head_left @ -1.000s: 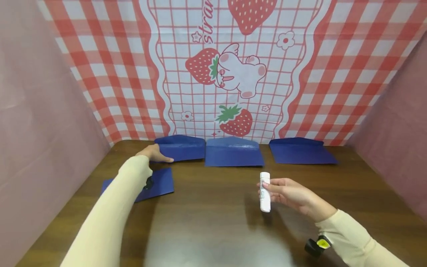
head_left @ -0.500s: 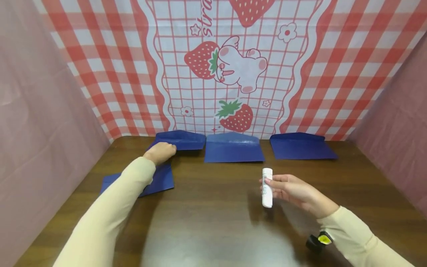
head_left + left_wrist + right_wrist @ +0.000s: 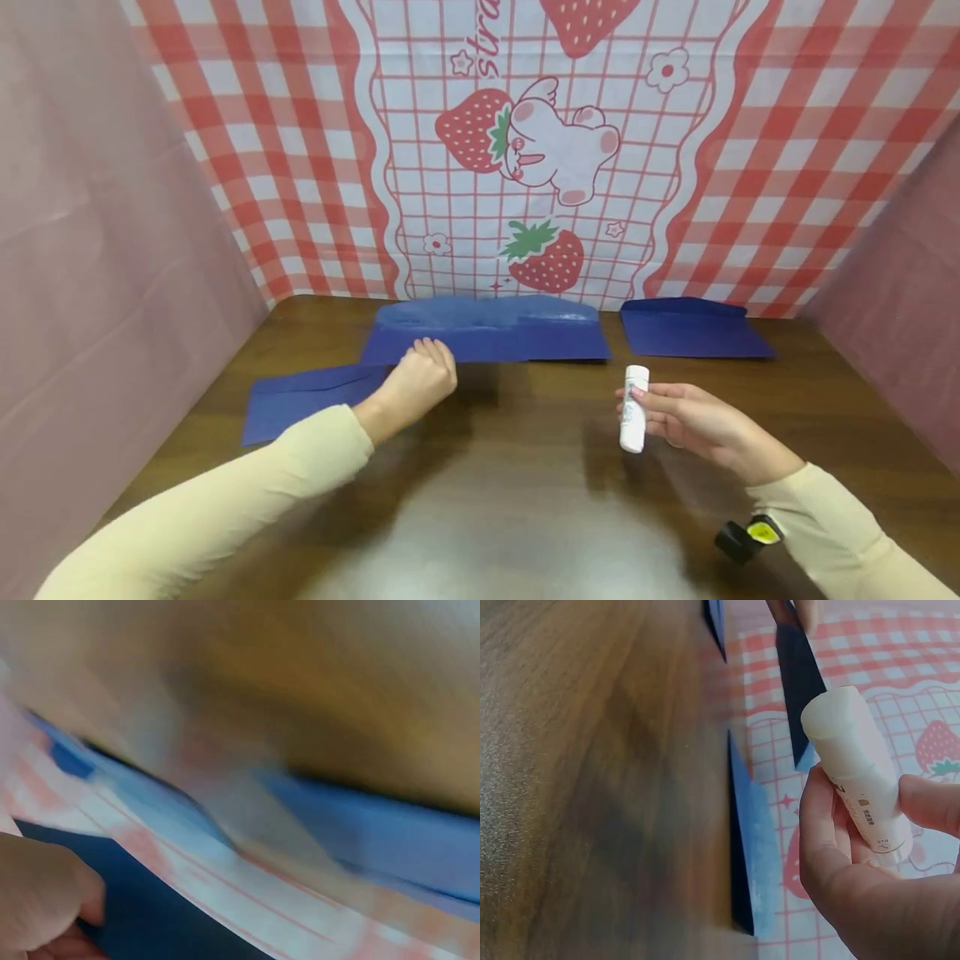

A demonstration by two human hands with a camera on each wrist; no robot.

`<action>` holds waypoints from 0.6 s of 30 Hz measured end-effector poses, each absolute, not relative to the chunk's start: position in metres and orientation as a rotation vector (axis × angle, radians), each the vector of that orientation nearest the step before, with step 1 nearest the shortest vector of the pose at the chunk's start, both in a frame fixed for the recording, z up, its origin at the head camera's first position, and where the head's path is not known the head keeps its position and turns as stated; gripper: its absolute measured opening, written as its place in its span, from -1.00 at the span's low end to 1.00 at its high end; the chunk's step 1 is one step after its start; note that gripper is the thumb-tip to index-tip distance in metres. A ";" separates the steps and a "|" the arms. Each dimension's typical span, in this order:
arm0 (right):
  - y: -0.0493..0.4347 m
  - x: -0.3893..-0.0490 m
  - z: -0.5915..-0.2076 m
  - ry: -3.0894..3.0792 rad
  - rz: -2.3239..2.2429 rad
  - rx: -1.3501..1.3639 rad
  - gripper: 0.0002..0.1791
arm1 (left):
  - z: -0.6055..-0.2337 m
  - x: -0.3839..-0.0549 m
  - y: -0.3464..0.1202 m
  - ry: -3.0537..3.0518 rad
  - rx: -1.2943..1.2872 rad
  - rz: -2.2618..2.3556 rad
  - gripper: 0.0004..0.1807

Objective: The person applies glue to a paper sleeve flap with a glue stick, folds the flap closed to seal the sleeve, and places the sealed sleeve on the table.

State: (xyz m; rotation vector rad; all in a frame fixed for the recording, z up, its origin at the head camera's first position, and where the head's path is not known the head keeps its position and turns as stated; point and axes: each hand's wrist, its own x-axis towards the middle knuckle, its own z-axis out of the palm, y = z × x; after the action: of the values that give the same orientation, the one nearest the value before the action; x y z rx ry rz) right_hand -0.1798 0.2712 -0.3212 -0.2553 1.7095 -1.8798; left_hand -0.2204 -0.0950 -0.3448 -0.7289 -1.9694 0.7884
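My left hand (image 3: 416, 379) grips the lower edge of a blue envelope (image 3: 480, 343), whose flap stands up at the back. The right wrist view shows this envelope (image 3: 799, 682) raised off the table and the left hand (image 3: 804, 613) at its end. In the head view it overlaps the middle blue envelope (image 3: 568, 340). My right hand (image 3: 712, 429) holds a white glue stick (image 3: 633, 412) upright, pinched between thumb and fingers above the table. Its cap end points up. The blurred left wrist view has the held envelope (image 3: 150, 907) beside the fingers.
Another blue envelope (image 3: 693, 332) lies at the back right, flap open. At the left, nearer me, is a blue envelope (image 3: 300, 408) with its flap folded down, partly behind the left arm. A checked strawberry cloth (image 3: 300, 150) hangs behind the wooden table (image 3: 510, 500).
My left hand has taken hold of the back-left envelope, lifted it and carried it rightward, over part of the middle one. The right hand has kept its hold on the glue stick.
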 end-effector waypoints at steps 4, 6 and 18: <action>0.275 -0.179 -0.315 1.675 -1.898 -0.291 -0.76 | -0.348 -0.169 -0.068 -1.959 -0.775 0.789 -0.72; 0.274 -0.179 -0.311 1.685 -1.890 -0.290 -0.75 | -0.350 -0.149 -0.057 -1.963 -0.812 0.784 -0.70; 0.258 -0.171 -0.305 1.657 -1.885 -0.258 -0.78 | -0.368 -0.106 -0.019 -2.302 -1.083 0.564 -0.91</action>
State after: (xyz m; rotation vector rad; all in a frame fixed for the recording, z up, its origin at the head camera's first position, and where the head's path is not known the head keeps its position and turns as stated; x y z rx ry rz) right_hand -0.1710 0.2583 -0.3046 -0.2575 1.6566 -1.8849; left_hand -0.1060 -0.0189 -0.3677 -1.0832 -2.3021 0.5641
